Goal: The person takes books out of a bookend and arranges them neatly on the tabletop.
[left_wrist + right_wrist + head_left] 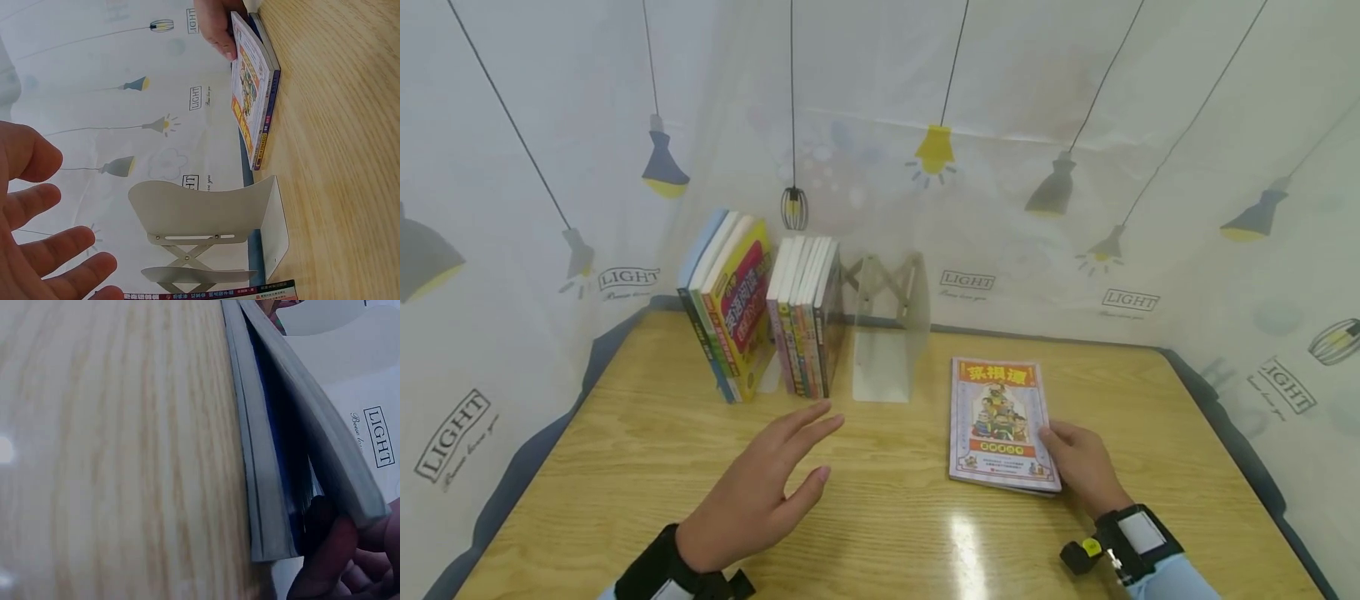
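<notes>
On the right of the table lies a small stack of books, topped by a comic-style book [1000,425] with an orange title. My right hand [1082,467] pinches this top book at its right edge; in the right wrist view the book's edge [334,444] is lifted at an angle from the books [259,487] beneath. My left hand [767,483] hovers over the table with fingers spread, touching nothing. Beyond it stands a pale expandable bookend [883,367] with crossed struts, also visible in the left wrist view. Left of its bare plate, a row of thin books [805,317] stands upright.
Taller books [730,308] lean slightly at the far left of the bookend, the outermost one with a yellow cover. A lamp-patterned curtain [1037,275] surrounds the wooden table [880,517] at the back and sides.
</notes>
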`<state>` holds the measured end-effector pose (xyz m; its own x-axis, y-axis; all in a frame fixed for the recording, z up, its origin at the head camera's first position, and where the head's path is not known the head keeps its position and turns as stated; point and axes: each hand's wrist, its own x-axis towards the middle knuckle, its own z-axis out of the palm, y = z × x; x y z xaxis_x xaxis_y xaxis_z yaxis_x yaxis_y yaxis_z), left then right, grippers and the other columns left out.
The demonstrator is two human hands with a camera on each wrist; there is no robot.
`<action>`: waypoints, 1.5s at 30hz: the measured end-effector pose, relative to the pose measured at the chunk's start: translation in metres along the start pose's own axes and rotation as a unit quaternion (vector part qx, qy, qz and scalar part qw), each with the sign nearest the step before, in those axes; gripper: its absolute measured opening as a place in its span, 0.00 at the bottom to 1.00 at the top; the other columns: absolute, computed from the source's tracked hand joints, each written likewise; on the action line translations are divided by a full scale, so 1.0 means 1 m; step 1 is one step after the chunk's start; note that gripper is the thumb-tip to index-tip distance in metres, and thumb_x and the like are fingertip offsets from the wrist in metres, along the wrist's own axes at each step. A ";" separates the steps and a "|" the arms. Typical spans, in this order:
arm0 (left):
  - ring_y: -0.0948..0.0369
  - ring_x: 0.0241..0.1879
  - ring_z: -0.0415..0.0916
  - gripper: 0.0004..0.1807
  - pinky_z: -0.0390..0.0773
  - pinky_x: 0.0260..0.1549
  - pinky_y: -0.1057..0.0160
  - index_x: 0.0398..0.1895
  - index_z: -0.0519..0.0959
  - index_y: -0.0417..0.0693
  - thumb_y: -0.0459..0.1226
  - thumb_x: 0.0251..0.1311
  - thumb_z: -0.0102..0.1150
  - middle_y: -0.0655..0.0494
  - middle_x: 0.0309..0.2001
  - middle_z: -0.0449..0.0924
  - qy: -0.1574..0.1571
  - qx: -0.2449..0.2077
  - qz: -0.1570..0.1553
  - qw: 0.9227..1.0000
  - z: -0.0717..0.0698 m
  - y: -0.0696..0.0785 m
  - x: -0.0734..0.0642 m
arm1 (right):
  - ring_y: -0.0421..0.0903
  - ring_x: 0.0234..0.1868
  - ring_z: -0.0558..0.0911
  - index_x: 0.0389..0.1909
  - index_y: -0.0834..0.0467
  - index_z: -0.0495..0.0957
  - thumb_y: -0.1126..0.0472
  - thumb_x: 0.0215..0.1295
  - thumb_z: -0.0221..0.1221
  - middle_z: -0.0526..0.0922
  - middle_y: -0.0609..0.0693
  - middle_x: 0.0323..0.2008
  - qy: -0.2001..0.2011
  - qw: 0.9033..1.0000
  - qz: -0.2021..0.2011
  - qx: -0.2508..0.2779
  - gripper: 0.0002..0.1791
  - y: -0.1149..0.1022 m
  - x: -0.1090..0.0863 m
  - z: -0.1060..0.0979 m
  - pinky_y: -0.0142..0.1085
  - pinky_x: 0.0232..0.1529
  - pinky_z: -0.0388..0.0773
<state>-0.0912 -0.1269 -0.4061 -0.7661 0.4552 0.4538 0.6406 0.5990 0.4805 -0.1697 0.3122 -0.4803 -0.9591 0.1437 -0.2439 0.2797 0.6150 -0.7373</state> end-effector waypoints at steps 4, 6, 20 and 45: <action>0.53 0.71 0.65 0.30 0.75 0.60 0.45 0.76 0.63 0.60 0.40 0.72 0.56 0.55 0.74 0.62 -0.003 -0.001 0.000 1.000 0.000 0.000 0.000 | 0.54 0.55 0.80 0.70 0.65 0.69 0.40 0.75 0.50 0.80 0.63 0.59 0.017 1.000 -0.004 -0.023 0.36 0.000 -0.004 -0.004 0.46 0.52 0.80; 0.53 0.71 0.65 0.30 0.75 0.60 0.45 0.76 0.63 0.60 0.41 0.72 0.56 0.55 0.74 0.62 -0.004 -0.003 0.000 1.000 0.000 0.000 0.000 | 0.54 0.55 0.80 0.68 0.64 0.71 0.40 0.74 0.52 0.79 0.64 0.59 0.034 0.999 -0.010 -0.031 0.35 0.000 -0.007 -0.006 0.42 0.49 0.80; 0.53 0.71 0.64 0.31 0.74 0.61 0.43 0.76 0.63 0.59 0.44 0.71 0.57 0.55 0.75 0.62 -0.010 -0.005 -0.008 1.000 0.000 0.001 0.002 | 0.54 0.60 0.78 0.66 0.58 0.74 0.46 0.73 0.58 0.77 0.56 0.62 0.054 0.986 -0.156 -0.030 0.28 -0.034 -0.027 0.009 0.49 0.56 0.78; 0.54 0.72 0.63 0.34 0.73 0.62 0.43 0.77 0.61 0.60 0.44 0.70 0.59 0.57 0.75 0.61 -0.004 -0.026 -0.007 1.000 0.000 0.005 0.003 | 0.48 0.69 0.70 0.76 0.44 0.58 0.50 0.65 0.67 0.68 0.45 0.71 -0.041 0.899 -0.425 -0.099 0.41 -0.113 -0.097 0.046 0.54 0.60 0.75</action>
<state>-0.0901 -0.1220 -0.4023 -0.7749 0.4533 0.4405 0.6319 0.5706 0.5245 -0.1062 0.1928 -0.4027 -0.8134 -0.4962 0.3035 -0.5744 0.6028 -0.5538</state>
